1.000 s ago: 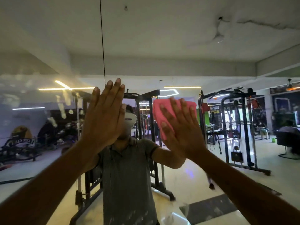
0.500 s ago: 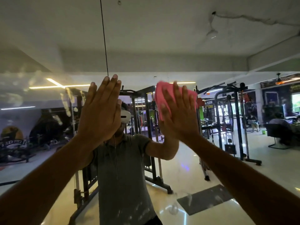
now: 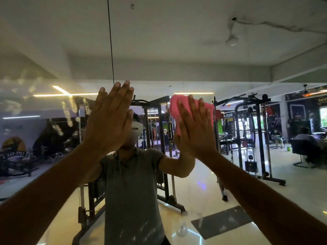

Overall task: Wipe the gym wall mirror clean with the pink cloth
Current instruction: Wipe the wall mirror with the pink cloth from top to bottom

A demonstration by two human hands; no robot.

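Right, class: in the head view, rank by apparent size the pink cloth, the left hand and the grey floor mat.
1. Left hand, though nearness inflates it.
2. Grey floor mat, a distant reflection.
3. Pink cloth, partly hidden.

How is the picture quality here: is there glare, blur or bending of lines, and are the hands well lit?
Head view: both arms and the left hand and right hand are dark and backlit. Whitish smears on the mirror blur its left part. Ceiling light strips glare brightly. Wide-angle bending curves the ceiling edges. The pink cloth is slightly soft.
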